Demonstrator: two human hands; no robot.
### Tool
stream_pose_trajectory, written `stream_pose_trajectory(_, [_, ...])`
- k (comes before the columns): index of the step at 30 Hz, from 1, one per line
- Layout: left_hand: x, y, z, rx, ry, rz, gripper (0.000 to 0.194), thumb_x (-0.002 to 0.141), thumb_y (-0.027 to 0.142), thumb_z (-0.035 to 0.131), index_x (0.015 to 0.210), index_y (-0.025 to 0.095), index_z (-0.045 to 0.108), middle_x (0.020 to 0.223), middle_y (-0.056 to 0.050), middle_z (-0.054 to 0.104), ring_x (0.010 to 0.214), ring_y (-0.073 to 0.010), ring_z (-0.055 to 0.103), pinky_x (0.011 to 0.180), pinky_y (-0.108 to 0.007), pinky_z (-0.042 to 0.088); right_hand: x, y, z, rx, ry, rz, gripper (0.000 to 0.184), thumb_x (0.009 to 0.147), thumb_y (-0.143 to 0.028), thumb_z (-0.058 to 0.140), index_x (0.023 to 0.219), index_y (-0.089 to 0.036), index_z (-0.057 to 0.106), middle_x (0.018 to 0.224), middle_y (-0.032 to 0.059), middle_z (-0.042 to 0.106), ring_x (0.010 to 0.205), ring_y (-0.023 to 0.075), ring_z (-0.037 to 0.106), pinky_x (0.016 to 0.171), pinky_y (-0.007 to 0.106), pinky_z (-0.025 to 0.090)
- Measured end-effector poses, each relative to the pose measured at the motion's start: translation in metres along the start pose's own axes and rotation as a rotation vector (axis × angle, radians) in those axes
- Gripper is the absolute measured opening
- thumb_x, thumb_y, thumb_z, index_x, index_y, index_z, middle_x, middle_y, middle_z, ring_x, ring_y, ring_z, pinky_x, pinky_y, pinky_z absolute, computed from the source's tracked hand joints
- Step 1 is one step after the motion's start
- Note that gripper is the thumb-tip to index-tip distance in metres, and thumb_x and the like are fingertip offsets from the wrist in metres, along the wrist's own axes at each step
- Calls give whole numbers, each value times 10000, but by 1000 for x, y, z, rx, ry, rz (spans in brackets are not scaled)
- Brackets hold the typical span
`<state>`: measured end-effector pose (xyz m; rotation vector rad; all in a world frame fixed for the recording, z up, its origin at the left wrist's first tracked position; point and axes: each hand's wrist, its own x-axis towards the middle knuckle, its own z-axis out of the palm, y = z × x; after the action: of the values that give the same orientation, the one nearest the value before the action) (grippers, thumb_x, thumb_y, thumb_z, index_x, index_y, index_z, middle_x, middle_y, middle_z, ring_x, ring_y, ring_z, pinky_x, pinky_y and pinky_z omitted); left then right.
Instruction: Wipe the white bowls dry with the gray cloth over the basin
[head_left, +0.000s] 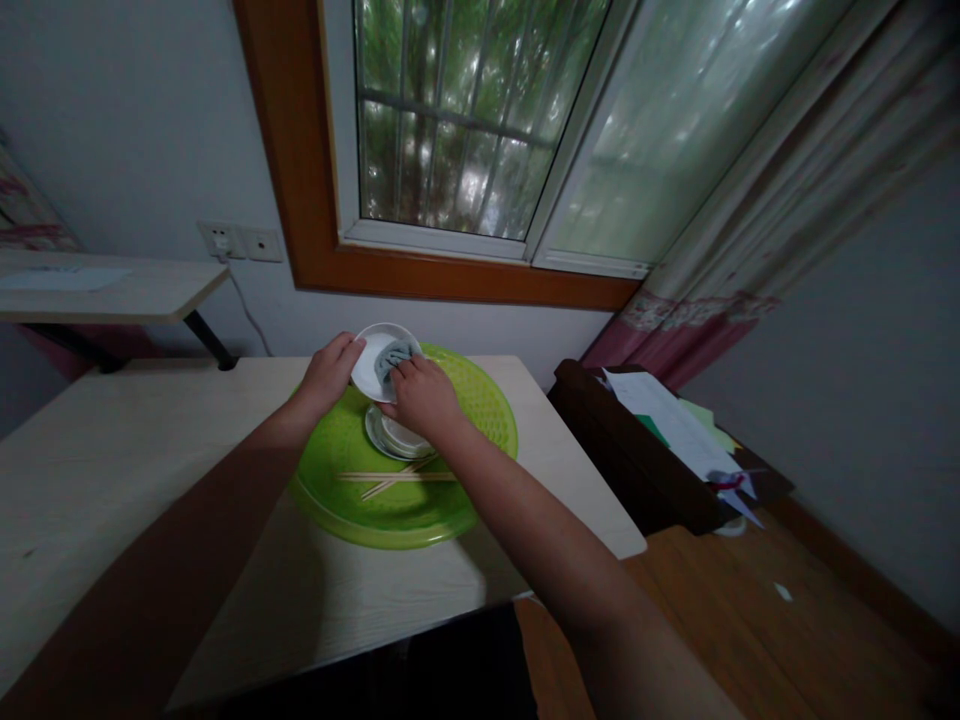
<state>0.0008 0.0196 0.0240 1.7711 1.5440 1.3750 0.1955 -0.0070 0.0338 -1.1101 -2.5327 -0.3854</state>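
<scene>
My left hand (330, 372) grips the rim of a small white dish (373, 352), held tilted above a big green round basin (480, 400). My right hand (422, 395) presses a grey-blue cloth (391, 358) against the inside of that dish, fingers closed on it. Beneath my right hand, inside the basin, lies another small white dish (391, 438) on a plate. Wooden chopsticks (390, 480) lie loose on the basin's bottom, nearer to me.
The basin stands on a pale wooden table (112, 470) under a window. A dark low cabinet (637, 460) with papers (675, 415) stands at the table's right. A shelf (112, 290) and wall sockets (240, 242) are at the far left.
</scene>
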Motion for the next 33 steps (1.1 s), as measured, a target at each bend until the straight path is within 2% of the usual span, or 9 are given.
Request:
stream_pose_trajectory(4, [2,-4,1,-11,14,-6,408,918,573,425,876,207,601,837,-21,633,796,-198,547,731,-314,413,0,-1,-1,-26,-52,-103,247,955,-350,648,1050,-129,705,1059,144,712,1042,299,612,891,418,530])
stream_pose_trajectory(7, [2,-6,2,-53,8,6,411,907,582,431,849,206,586,850,-26,633,809,-201,544,761,-321,429,-1,2,2,24,-84,-214,231,985,-304,596,1129,-153,694,1127,113,713,1052,261,629,895,372,532])
stream_pose_trajectory(10, [3,-8,4,-112,-3,16,400,896,582,440,818,209,561,852,-27,627,824,-201,543,808,-326,449,-2,4,7,124,-67,-282,343,1000,-253,538,1321,-156,615,1284,110,673,1176,230,608,1009,343,502])
stream_pose_trajectory(14, [7,-18,8,-215,-17,2,408,892,602,456,831,211,555,853,-16,613,835,-191,552,840,-322,471,-4,3,11,183,-6,-311,575,968,-282,570,1502,-108,446,1523,154,515,1376,254,501,1161,364,419])
stream_pose_trajectory(18, [11,-26,12,-246,-80,13,424,893,597,468,897,194,597,942,-40,654,920,-201,582,918,-337,480,-3,1,10,135,25,-271,650,920,-309,662,1502,-105,456,1576,177,449,1479,309,389,1242,442,322])
stream_pose_trajectory(22, [10,-24,14,-278,-121,6,429,908,589,468,947,187,612,966,-47,665,907,-202,595,886,-335,492,-2,1,7,83,48,-160,683,871,-327,742,1473,-118,498,1565,178,464,1501,359,337,1267,520,251])
stream_pose_trajectory(25, [7,-19,12,-274,-122,1,412,915,591,478,928,198,601,914,-33,649,852,-198,586,824,-326,491,-3,-2,2,60,52,-87,750,845,-371,780,1482,-110,481,1543,187,482,1463,365,369,1247,522,280])
stream_pose_trajectory(28, [6,-17,10,-244,-95,12,396,916,589,490,895,207,593,876,-24,637,809,-193,569,786,-321,479,-3,-5,-3,23,53,-40,772,830,-395,798,1461,-81,485,1471,204,532,1377,356,442,1190,499,357])
stream_pose_trajectory(33, [7,-21,10,-209,-77,-4,410,922,578,473,935,201,634,915,-34,670,834,-201,582,793,-327,468,-2,-7,-8,-20,27,-12,587,868,-411,764,1328,-100,576,1283,184,630,1187,332,544,1036,482,465])
